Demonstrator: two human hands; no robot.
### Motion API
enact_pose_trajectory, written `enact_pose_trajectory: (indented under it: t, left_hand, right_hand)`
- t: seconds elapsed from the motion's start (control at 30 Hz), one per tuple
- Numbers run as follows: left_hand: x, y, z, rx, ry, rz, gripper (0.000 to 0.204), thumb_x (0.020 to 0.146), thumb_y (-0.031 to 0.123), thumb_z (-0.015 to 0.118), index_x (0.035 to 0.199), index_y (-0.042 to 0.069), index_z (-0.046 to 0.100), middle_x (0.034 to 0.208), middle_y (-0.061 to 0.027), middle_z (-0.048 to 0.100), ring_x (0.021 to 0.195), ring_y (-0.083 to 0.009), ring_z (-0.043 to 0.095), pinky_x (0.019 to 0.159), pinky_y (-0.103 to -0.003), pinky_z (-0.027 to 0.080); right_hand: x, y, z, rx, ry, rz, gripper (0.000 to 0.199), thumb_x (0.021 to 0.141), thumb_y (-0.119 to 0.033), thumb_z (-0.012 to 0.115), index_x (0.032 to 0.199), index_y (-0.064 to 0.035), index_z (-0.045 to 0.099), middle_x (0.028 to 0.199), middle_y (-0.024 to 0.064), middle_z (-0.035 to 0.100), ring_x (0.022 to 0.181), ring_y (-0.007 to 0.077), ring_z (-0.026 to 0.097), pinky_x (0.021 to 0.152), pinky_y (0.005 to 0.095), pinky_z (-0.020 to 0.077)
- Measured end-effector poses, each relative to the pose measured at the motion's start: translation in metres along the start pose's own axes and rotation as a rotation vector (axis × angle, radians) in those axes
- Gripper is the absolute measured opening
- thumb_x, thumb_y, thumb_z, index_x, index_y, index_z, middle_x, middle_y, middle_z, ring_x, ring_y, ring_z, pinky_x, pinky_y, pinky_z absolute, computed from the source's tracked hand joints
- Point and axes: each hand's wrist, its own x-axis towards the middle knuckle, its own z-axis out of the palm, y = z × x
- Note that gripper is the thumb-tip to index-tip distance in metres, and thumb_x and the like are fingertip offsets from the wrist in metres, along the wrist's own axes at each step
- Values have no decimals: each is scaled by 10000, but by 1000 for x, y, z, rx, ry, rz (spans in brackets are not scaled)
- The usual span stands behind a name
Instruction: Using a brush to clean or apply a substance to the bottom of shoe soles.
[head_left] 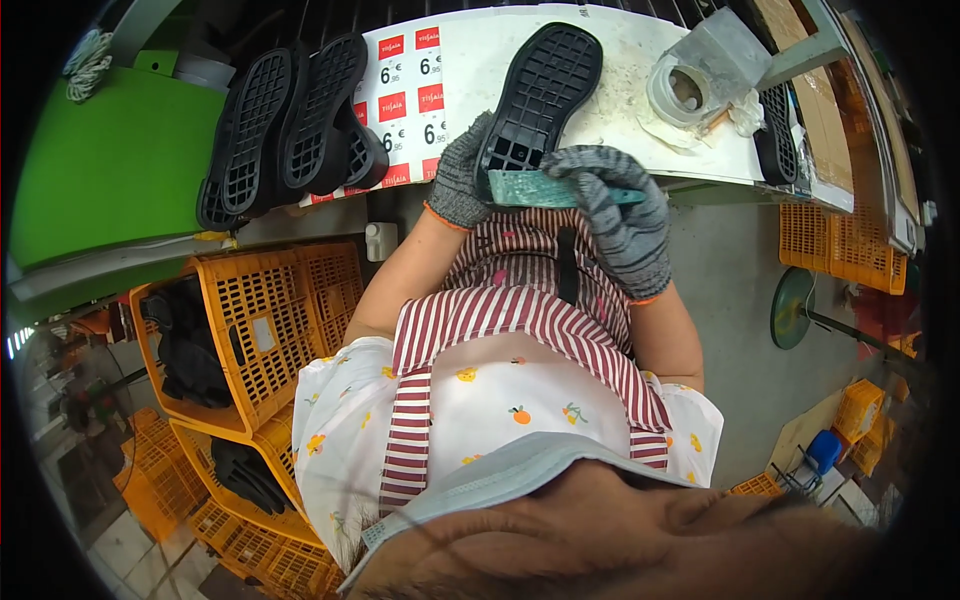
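A black shoe sole point(550, 85) with a grid-patterned face lies tilted over the near edge of the paper-covered table, its heel end toward me. My left hand point(463, 175), in a grey knitted glove, grips the heel's left side. My right hand point(618, 215), gloved alike, is closed around a flat teal strip-like tool point(520, 188) smeared with whitish residue. That tool lies crosswise at the near end of the heel; whether it touches the sole, I cannot tell. Most of my left fingers are hidden behind the sole.
Several black soles point(325, 115) lean together at the table's left. A white pot point(662, 95) stands at the right, near another black sole point(776, 135). Orange crates point(270, 330) holding black pieces are stacked on my left. A green surface point(110, 170) adjoins the table.
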Motion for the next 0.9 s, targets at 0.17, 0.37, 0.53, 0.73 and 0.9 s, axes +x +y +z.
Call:
enact_pose_trajectory:
  t: [0.17, 0.37, 0.53, 0.73, 0.9]
  left_hand:
    - [12, -6, -45, 23, -20, 158, 411, 878, 298, 463, 1191, 32, 449, 1133, -154, 535, 976, -248, 542, 853, -372, 459]
    - [-6, -4, 37, 1532, 84, 485, 461, 742, 257, 588, 1151, 53, 524, 1074, -111, 574, 904, -266, 553, 804, -337, 445]
    - [-7, -3, 35, 1138, -19, 296, 479, 757, 257, 569, 1181, 50, 489, 1102, -123, 556, 909, -287, 548, 790, -354, 443]
    - [-5, -2, 8, -212, -379, -86, 569, 874, 403, 383, 1307, 38, 322, 1236, -186, 447, 973, -423, 495, 820, -462, 429]
    - [-12, -3, 17, -92, -197, -122, 559, 899, 378, 362, 1339, 49, 258, 1281, -195, 397, 1082, -402, 462, 904, -468, 415]
  right_hand:
    - [4, -10, -20, -50, 266, -366, 231, 869, -167, 488, 975, 29, 547, 923, 160, 603, 887, 231, 575, 841, 337, 441]
    - [-2, -10, -35, -142, 495, -448, 272, 878, -200, 463, 977, 45, 526, 932, 191, 593, 902, 271, 572, 840, 374, 445]
    - [0, -6, -40, -186, 484, -430, 273, 886, -195, 449, 997, 44, 521, 958, 200, 587, 925, 281, 568, 818, 377, 472]
    - [9, -13, -37, -5, 362, -314, 223, 887, -118, 452, 1028, 39, 523, 993, 198, 582, 912, 273, 582, 750, 352, 517]
    - [21, -5, -39, -130, 377, -285, 203, 898, -80, 438, 1030, 38, 536, 1004, 144, 595, 882, 183, 584, 752, 280, 501]
